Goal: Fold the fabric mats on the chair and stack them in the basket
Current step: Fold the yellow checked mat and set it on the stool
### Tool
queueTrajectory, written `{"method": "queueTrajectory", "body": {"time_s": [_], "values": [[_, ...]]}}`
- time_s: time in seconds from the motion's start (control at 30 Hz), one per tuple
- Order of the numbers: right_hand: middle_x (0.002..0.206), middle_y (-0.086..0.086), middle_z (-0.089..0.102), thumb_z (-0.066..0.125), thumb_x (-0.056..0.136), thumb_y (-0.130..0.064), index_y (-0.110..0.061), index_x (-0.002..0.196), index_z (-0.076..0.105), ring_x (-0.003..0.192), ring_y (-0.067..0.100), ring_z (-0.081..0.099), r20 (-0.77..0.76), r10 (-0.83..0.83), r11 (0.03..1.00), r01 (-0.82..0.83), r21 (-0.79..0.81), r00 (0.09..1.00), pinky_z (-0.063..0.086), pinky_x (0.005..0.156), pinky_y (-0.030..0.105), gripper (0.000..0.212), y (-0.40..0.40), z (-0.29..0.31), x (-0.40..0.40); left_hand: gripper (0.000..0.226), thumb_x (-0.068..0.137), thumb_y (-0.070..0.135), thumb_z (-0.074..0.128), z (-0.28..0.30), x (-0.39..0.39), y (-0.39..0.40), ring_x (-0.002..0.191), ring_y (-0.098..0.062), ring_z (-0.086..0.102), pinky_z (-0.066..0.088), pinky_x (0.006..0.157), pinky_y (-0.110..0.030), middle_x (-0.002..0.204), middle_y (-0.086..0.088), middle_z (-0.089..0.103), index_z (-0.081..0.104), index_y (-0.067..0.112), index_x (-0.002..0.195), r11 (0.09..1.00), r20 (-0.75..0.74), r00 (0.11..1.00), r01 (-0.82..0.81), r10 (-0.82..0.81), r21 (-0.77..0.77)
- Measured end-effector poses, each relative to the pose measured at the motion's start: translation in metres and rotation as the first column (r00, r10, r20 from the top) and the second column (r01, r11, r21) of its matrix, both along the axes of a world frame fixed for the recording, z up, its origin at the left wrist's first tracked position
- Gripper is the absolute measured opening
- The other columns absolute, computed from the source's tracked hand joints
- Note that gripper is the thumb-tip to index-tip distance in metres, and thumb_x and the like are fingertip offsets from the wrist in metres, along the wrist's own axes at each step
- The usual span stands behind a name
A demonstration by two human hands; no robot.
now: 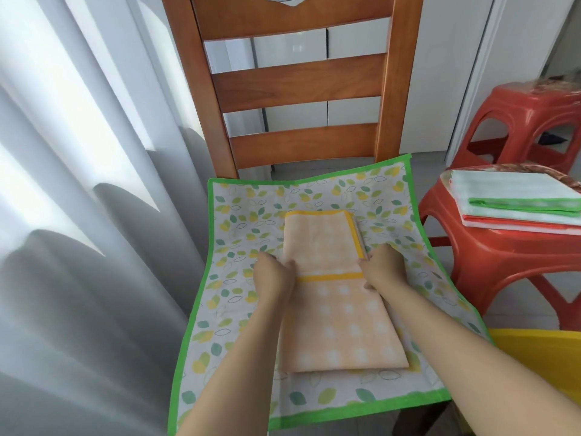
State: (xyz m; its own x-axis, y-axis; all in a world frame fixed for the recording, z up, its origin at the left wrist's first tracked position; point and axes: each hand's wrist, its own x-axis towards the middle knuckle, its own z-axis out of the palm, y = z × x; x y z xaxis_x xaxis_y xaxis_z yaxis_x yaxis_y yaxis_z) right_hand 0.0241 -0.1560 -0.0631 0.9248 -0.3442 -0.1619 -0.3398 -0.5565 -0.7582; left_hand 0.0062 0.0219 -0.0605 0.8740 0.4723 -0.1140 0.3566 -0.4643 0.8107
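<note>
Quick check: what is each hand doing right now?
Left hand: grips the left edge of the orange mat at its fold.
Right hand: grips the right edge of it.

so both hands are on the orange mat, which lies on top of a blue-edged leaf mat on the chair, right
Not quite: the leaf mat has a green edge, not blue. The head view shows it. The rest holds: the left hand and right hand are on the orange mat, which lies on top of the leaf mat on the chair.
</note>
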Motion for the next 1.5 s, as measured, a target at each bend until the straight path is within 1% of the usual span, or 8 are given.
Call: {"method": "queueTrajectory", "body": {"time_s": [0.1,0.5,0.67,0.87,1.03,1.1,1.23,1.5], "values": [[0.074,0.012,0.057,0.058,0.090,-0.011,-0.001,0.083,0.057,0.039,0.022,0.054,-0.019,-0.021,1.000,0.021,0.021,1.000,0.023,0.022,0.010,0.012,0.000,0.002,0.001,0.015,0.079,0.013,0.061,-0.005,0.006,0.003,0.063,-0.023,0.049,0.043,0.059,-0.034,0.066,-0.007,0.053,0.051,0.011,0.068,1.000,-0.001,1.000,0.013,-0.013,-0.009],[0.075,0.010,0.059,0.062,0.087,-0.004,-0.002,0.098,0.052,0.061,0.018,0.060,-0.013,-0.029,0.769,0.030,0.638,1.000,0.055,0.045,0.023,0.015,-0.016,0.016,-0.007,0.014,0.082,0.020,0.070,0.006,-0.005,0.012,0.045,-0.009,0.056,0.042,0.040,-0.020,0.076,-0.004,0.063,0.059,0.014,0.089,0.823,0.046,0.998,-0.001,0.034,-0.568],[0.082,0.008,0.057,0.057,0.091,-0.012,-0.001,0.109,0.053,0.074,0.021,0.063,0.010,0.091,0.607,-0.063,0.793,0.996,0.058,0.061,0.027,0.021,-0.030,0.019,-0.012,0.041,0.089,0.040,0.061,0.010,-0.013,0.025,0.087,-0.020,0.067,0.056,0.075,-0.029,0.109,-0.009,0.063,0.061,0.009,0.115,0.703,0.071,0.994,0.108,-0.082,-0.703],[0.091,0.012,0.063,0.048,0.095,-0.034,-0.001,0.105,0.056,0.083,0.025,0.063,0.006,0.158,0.554,-0.094,0.827,0.987,0.054,0.078,0.034,0.035,-0.037,0.025,-0.021,0.044,0.096,0.044,0.044,0.017,-0.028,0.033,0.088,-0.022,0.063,0.054,0.078,-0.030,0.091,-0.007,0.066,0.064,0.005,0.099,0.687,0.097,0.983,0.179,-0.157,-0.704],[0.096,0.008,0.069,0.055,0.092,-0.030,-0.004,0.092,0.067,0.084,0.017,0.063,0.017,0.289,0.813,-0.255,0.524,0.957,0.054,0.074,0.019,0.028,-0.043,0.027,-0.031,0.031,0.091,0.038,0.058,0.015,-0.039,0.038,0.080,-0.019,0.063,0.052,0.072,-0.023,0.086,-0.002,0.071,0.073,0.010,0.088,0.836,0.058,0.951,0.295,-0.304,-0.463],[0.100,0.006,0.071,0.066,0.084,-0.029,-0.010,0.086,0.072,0.091,0.016,0.064,0.029,0.357,0.868,-0.343,0.359,0.934,0.050,0.088,0.028,0.021,-0.045,0.023,-0.031,0.024,0.083,0.037,0.068,0.012,-0.041,0.039,0.082,-0.019,0.061,0.050,0.079,-0.032,0.085,0.002,0.070,0.073,0.014,0.086,0.853,0.054,0.922,0.376,-0.384,-0.363],[0.091,-0.003,0.067,0.076,0.075,-0.021,-0.015,0.090,0.069,0.090,0.015,0.063,0.057,0.442,0.889,-0.445,0.109,0.895,0.045,0.069,0.018,0.017,-0.039,0.019,-0.037,0.014,0.080,0.030,0.073,0.010,-0.044,0.033,0.084,-0.010,0.056,0.045,0.074,-0.022,0.095,0.007,0.061,0.069,0.024,0.092,0.870,0.032,0.875,0.484,-0.483,-0.093],[0.121,0.001,0.048,0.068,0.082,-0.030,-0.017,0.117,0.059,0.106,0.013,0.049,0.077,0.528,0.836,-0.502,-0.221,0.846,0.034,0.087,0.020,0.039,-0.027,0.010,-0.042,0.042,0.094,0.036,0.044,0.014,-0.059,0.003,0.141,-0.027,0.017,0.018,0.114,-0.038,0.152,-0.005,0.024,0.044,0.021,0.134,0.583,-0.171,0.799,0.550,-0.577,0.598]]}}
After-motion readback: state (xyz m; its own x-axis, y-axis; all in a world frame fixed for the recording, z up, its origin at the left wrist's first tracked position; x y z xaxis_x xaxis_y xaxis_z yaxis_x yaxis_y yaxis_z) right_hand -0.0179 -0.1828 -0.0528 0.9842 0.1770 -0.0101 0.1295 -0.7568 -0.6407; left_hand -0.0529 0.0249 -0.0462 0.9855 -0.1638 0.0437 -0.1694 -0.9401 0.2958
